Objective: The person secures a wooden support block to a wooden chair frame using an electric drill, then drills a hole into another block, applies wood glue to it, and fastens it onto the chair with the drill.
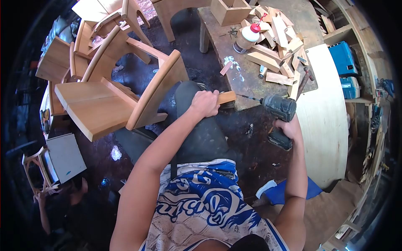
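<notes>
My left hand is closed round a short wooden block, which sticks out to the right above my knee. In my right hand is a dark cordless drill, gripped by its handle. Its long thin bit points left, with the tip at or very near the block's end; whether it touches I cannot tell. Left of my leg stands a wooden chair with a curved rail and a flat seat board.
A worktable ahead holds a glue bottle, a wooden box, a hammer and many offcuts. Blue cases sit on a shelf at right. A pale curved panel leans nearby. Another person's hand holds a small wooden frame.
</notes>
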